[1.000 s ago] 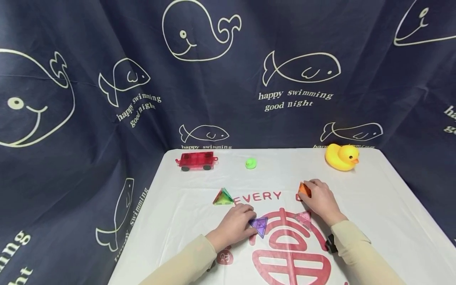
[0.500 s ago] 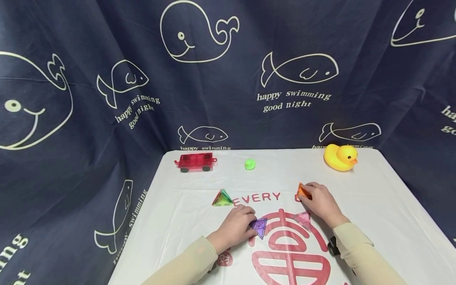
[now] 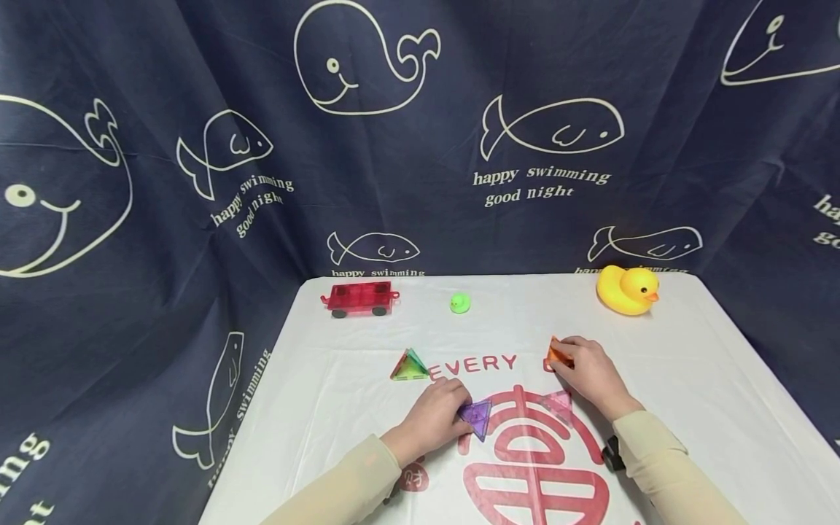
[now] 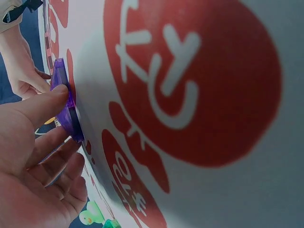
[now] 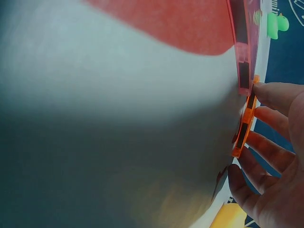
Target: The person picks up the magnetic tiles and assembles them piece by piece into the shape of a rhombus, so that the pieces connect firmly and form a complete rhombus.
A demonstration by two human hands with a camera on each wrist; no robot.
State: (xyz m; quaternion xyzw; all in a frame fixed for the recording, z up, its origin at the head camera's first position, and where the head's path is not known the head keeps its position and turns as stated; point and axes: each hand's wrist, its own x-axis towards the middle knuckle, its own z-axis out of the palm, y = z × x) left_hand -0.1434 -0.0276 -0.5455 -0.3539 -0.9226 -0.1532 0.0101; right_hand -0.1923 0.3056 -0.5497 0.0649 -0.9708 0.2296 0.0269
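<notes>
Thumb and fingers of my left hand pinch a purple triangular magnetic tile, low over the printed white tablecloth. The left wrist view shows this purple tile edge-on, with the thumb on its near face. Farther right, my right hand grips an orange triangular magnetic tile by its edges, partly covered by the fingers. Between the hands lies a pink triangular tile. In the right wrist view the pink tile overlaps the top of the orange tile.
A small pyramid of green and red tiles sits beyond my left hand. Along the back edge stand a red wheeled toy car base, a small green duck and a large yellow duck. A dark blue curtain hangs behind.
My right hand has drawn slightly toward me, and more of the orange tile shows. The left hand keeps its pinch on the purple tile, which has tilted a little. The head view has shifted slightly.
</notes>
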